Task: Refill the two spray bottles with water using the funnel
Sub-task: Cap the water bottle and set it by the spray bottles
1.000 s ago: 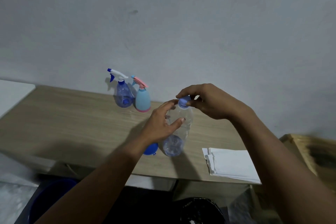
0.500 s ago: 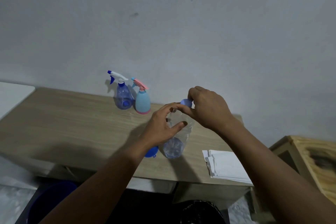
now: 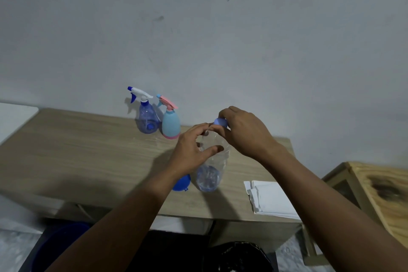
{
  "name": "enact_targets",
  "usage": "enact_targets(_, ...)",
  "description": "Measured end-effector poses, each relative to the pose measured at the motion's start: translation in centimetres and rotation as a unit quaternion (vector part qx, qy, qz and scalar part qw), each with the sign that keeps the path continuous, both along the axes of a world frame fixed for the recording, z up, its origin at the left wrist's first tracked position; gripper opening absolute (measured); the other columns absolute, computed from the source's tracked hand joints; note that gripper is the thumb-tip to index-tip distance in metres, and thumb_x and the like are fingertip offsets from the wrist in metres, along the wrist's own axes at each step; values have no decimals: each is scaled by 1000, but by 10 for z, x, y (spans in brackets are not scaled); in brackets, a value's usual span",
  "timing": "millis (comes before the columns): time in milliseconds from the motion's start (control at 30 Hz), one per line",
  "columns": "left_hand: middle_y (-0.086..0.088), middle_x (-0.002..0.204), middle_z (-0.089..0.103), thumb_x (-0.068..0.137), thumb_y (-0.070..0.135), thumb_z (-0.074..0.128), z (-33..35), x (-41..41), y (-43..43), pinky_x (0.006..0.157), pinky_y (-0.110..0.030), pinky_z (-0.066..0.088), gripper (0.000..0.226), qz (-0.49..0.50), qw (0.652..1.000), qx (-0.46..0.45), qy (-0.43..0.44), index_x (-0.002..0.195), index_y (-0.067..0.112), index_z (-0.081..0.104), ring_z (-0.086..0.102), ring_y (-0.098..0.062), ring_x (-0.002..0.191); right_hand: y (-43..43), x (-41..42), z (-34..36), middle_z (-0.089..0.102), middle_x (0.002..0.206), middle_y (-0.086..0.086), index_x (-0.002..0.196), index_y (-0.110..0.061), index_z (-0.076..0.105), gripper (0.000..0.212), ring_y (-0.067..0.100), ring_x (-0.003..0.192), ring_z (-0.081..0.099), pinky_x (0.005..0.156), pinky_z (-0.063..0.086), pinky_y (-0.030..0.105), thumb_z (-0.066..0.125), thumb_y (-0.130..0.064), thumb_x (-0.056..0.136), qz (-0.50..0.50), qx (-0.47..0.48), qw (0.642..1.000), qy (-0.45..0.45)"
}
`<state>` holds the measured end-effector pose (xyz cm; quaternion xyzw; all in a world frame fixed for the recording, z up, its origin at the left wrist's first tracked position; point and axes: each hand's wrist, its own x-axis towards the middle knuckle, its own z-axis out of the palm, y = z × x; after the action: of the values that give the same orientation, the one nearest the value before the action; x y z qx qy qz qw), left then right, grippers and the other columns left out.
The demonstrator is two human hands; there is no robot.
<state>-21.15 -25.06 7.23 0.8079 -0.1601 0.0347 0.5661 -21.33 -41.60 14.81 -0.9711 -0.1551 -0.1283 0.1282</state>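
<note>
The water bottle [image 3: 210, 168] is set near the front of the table [image 3: 88, 150]. Its base appears to rest on the wood, and its long axis runs from that base up and away toward the wall, so the blue cap [image 3: 220, 122] sits at the far, upper end. The cap is pinched by the thumb and fingers of the right hand [image 3: 245, 132], which comes in from the right. The bottle's shoulder is gripped by the left hand [image 3: 192, 152], with fingers and thumb curled round it. Whether the cap is loosened cannot be told.

The funnel [image 3: 181, 183] is seen just left of the bottle's base, partly hidden by the left wrist. The blue spray bottle [image 3: 146, 120] and the pink-trigger spray bottle [image 3: 171, 125] are found close together by the wall, beyond and left of the hands. They are nearer the left hand, and their trigger heads are on.
</note>
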Motion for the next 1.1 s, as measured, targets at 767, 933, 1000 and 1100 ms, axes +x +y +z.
enact_targets(767, 8, 128, 65, 68, 3, 87, -45, -11, 11, 93, -23, 53, 82, -5, 989, -129, 71, 133, 39, 51, 61, -8, 120, -4, -56, -166, 47, 135, -17, 140, -31, 38, 86, -2, 120, 50, 89, 42, 8, 77, -42, 65, -71, 391, 901, 173)
enact_targets(933, 8, 133, 60, 75, 19, 85, -52, -5, 26, 96, -19, 51, 80, -16, 997, -65, 29, 143, 31, 44, 58, -7, 121, 13, -41, -186, 60, 125, -9, 132, -18, 48, 82, -1, 114, 57, 86, 44, 6, 92, -31, 64, -122, 444, 877, 139)
enact_targets(1000, 5, 129, 61, 83, 29, 77, -67, 1, 48, 93, -22, 52, 71, 27, 1000, -10, -2, 145, 24, 44, 60, -9, 115, 15, -39, -188, 60, 120, -16, 128, -21, 47, 79, -5, 109, 58, 84, 46, 8, 93, -27, 64, -137, 458, 869, 130)
enact_targets(1100, 7, 113, 66, 75, 45, 70, -106, 10, 81, 82, -36, 56, 69, 117, 986, 116, -32, 136, 17, 54, 62, -9, 94, 16, -38, -194, 60, 121, -19, 132, -22, 45, 86, -2, 110, 60, 88, 50, 13, 94, -25, 62, -146, 479, 856, 131)
